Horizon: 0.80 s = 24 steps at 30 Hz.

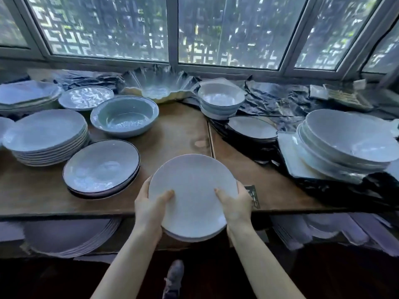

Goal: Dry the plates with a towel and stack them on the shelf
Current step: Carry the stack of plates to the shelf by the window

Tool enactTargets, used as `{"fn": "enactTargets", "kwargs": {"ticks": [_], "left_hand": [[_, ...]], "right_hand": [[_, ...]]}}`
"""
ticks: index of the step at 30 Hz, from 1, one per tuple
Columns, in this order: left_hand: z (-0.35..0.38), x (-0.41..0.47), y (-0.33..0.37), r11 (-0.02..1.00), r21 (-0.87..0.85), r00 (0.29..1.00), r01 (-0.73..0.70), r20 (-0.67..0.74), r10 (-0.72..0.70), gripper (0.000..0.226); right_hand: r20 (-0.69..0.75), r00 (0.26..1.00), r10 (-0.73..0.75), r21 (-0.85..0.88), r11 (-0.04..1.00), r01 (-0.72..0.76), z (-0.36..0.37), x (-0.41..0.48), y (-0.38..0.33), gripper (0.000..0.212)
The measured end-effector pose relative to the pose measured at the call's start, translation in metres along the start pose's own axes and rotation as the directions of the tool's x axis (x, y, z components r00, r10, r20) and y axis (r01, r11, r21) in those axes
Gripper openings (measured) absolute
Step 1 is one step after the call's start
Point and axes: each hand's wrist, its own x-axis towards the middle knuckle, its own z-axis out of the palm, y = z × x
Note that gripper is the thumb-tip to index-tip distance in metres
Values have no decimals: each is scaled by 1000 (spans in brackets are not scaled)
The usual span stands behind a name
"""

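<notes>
**White plates held in both hands at the shelf's near edge**

We hold a small stack of white plates (192, 190) in front of us, over the near edge of the wooden shelf (179, 130). The top plate is round, plain and matte white, with a shallow well and a low rim. Under its near edge we see the rims of more plates of the same kind. We cannot tell whether the surface is wet.

Our left hand (151, 203) grips the left rim, with the thumb laid on the top face and the fingers curled underneath. Our right hand (235, 201) grips the right rim the same way.

To the left on the shelf lies a pile of dark-rimmed plates (101, 167). Beyond it stand a taller stack of pale plates (45, 130) and a blue-green bowl (124, 115). At the right, a stack of deep white plates (349, 137) rests on dark crumpled wrapping (280, 100).
</notes>
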Motion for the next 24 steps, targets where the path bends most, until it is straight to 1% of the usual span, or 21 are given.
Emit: {"fn": "enactTargets", "kwargs": {"ticks": [3,5,7,9,11,13,15,18,20,24], "left_hand": [[19,63,-6,997,43,998,62,6,-63,61],[28,101,-9,989,87,993,116,1,-117,71],[37,138,-16,979,138,989,149,-6,-150,76],[45,170,-26,975,155,987,159,-2,-161,74],[52,198,-40,972,154,984,177,2,-180,63],[58,221,-54,968,152,978,202,13,-206,58],[63,240,-64,963,155,975,219,13,-223,58],[71,256,-70,962,181,978,203,16,-210,58],[76,263,-72,961,199,980,190,12,-196,57],[81,273,-72,956,230,981,184,18,-193,56]], "right_hand": [[-13,999,37,0,999,-37,33,55,11,28],[-2,996,86,12,996,-86,53,86,19,34],[-5,991,137,27,990,-137,71,115,28,37],[-23,985,169,29,985,-168,86,144,37,39],[-40,980,196,-5,980,-196,99,170,46,43],[-45,973,226,-26,974,-227,108,191,56,45],[-52,967,251,-42,966,-253,114,208,65,46],[-56,961,271,-47,961,-274,120,226,75,44],[-55,958,282,-34,958,-284,121,233,81,42],[-63,956,286,-27,957,-288,122,238,87,43]]}}
